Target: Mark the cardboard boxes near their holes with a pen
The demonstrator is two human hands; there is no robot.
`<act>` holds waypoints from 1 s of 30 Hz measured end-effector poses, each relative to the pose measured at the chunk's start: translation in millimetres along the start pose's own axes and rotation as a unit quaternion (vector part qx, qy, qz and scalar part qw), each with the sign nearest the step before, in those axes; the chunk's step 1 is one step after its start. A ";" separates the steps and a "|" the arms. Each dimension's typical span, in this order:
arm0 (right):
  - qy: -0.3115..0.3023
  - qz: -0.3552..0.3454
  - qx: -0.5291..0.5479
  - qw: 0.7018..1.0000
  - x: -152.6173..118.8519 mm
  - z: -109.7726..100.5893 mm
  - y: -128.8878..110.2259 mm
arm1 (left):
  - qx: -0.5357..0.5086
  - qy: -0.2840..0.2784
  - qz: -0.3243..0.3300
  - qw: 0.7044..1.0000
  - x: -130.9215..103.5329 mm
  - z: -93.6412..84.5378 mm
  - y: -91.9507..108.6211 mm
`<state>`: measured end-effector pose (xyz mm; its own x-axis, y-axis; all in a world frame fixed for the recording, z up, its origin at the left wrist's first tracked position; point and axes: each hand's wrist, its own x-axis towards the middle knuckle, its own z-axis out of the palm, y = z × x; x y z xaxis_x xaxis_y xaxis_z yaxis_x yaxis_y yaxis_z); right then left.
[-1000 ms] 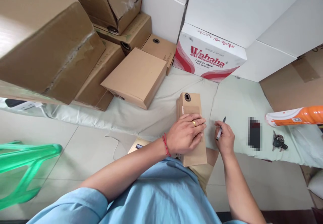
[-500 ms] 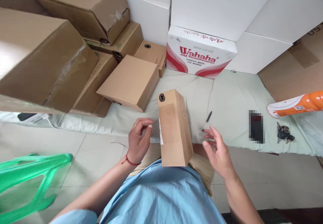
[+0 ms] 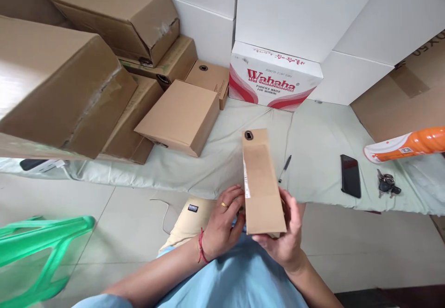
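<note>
A narrow brown cardboard box [image 3: 263, 183] stands in front of my body at the bed's near edge, its long side turned up towards me. It has a dark-rimmed hole near its far end and a white label along its left edge. My right hand [image 3: 287, 234] is wrapped round its near right corner, thumb under the near end. At the left side, my left hand [image 3: 227, 220] has its fingers bent against the box; the fingertips are partly hidden. A black pen [image 3: 285, 168] lies just right of the box.
Several brown cartons [image 3: 181, 113] are stacked at the left. A Wahaba-style white and red water carton [image 3: 274, 81] stands against the wall. Rightward lie a phone [image 3: 351, 176], keys [image 3: 387, 183] and an orange-white bottle [image 3: 406, 145]. A green stool [image 3: 52, 234] is at lower left.
Both hands were apart from the box with fingers loosely bent; now they have closed in on it. The box has shifted right and turned slightly.
</note>
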<state>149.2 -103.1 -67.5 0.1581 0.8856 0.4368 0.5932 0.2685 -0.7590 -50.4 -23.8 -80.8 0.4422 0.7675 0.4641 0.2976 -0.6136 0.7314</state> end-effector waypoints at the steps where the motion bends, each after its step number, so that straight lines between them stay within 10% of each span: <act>1: 0.002 0.023 0.004 1.000 -4.9 -5.4 0.9 | 0.006 0.008 0.023 1.000 1.5 0.3 -0.2; 10: -0.016 0.326 0.138 0.935 -33.8 -40.5 8.3 | -0.020 -0.065 0.115 0.991 0.3 7.1 -8.3; 24: -0.026 0.399 0.080 0.913 -29.6 -63.0 -2.2 | 0.056 -0.196 0.136 0.969 9.6 10.7 6.8; 30: 0.160 0.401 0.153 0.889 11.2 -98.5 14.8 | 0.040 -0.206 0.097 0.973 -2.0 -41.3 -16.2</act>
<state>237.5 -126.6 -26.4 0.6779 0.6997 -0.2257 -0.0458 -0.2662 -0.9628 -91.0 -7.7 -73.0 0.7932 0.5070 0.3374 0.2330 -0.7645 0.6011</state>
